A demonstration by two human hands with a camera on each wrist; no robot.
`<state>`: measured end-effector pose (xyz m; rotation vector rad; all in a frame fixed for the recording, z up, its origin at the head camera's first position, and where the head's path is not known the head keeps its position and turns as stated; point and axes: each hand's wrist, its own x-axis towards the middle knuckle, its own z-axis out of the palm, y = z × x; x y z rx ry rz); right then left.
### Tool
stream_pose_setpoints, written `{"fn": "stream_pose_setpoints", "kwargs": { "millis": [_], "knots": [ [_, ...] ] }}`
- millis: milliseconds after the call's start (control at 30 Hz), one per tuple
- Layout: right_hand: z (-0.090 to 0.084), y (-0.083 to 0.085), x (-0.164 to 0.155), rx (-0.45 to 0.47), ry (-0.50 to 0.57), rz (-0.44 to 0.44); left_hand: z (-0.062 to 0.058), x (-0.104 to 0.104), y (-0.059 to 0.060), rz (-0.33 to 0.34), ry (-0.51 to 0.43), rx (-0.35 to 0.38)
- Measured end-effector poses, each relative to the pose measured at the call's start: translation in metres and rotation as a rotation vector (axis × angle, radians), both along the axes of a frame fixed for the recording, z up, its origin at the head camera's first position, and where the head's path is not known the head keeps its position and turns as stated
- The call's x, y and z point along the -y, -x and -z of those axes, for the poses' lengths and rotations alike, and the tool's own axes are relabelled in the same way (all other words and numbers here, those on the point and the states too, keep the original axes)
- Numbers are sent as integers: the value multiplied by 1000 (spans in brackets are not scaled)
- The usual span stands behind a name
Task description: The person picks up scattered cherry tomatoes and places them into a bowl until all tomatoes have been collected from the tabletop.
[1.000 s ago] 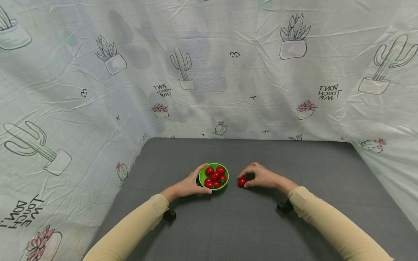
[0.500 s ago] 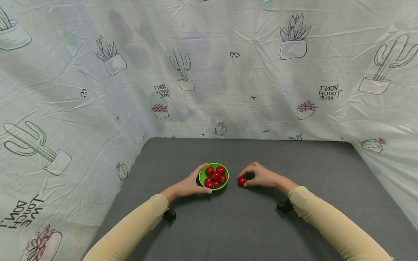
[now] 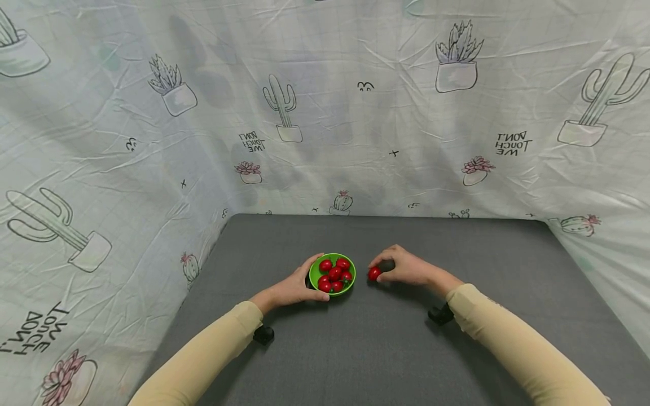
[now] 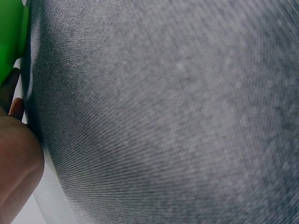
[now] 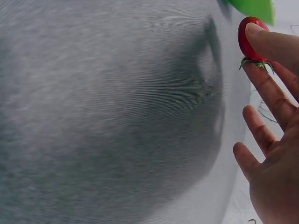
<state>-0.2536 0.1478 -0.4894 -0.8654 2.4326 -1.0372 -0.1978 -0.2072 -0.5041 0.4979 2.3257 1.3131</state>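
Observation:
My left hand [image 3: 290,288] grips the left side of a green bowl [image 3: 316,272], thumb along the near rim and fingers round the far side. Several cherry tomatoes [image 3: 335,274] with green stems lie inside. Just right of the bowl, my right hand [image 3: 408,268] pinches one more cherry tomato [image 3: 374,274] between thumb and fingers. In the right wrist view this tomato [image 5: 244,39] hangs stem down, above the cloth, with the bowl's green edge [image 5: 254,8] behind it. The left wrist view catches only part of the bowl [image 4: 9,37] and hand [image 4: 18,161].
A dark grey cloth covers the table [image 3: 345,349]. Behind it and along the sides hangs a pale curtain [image 3: 325,113] printed with cacti. A black wrist camera sits under each forearm, one on the left [image 3: 263,335] and one on the right [image 3: 440,314].
My right hand has moved slightly away from me and upward, lifting the pinched cherry tomato from where it was on the cloth. My left hand and the bowl stay in place.

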Motion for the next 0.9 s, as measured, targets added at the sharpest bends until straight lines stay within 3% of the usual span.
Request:
{"fn": "stream_pose_setpoints", "kwargs": {
  "millis": [400, 900],
  "knots": [
    [-23, 8, 10, -39, 48, 32, 2, 1, 1, -10, 2, 5],
    [-40, 14, 42, -58, 82, 30, 3, 0, 1, -19, 5, 10]
  ]
}}
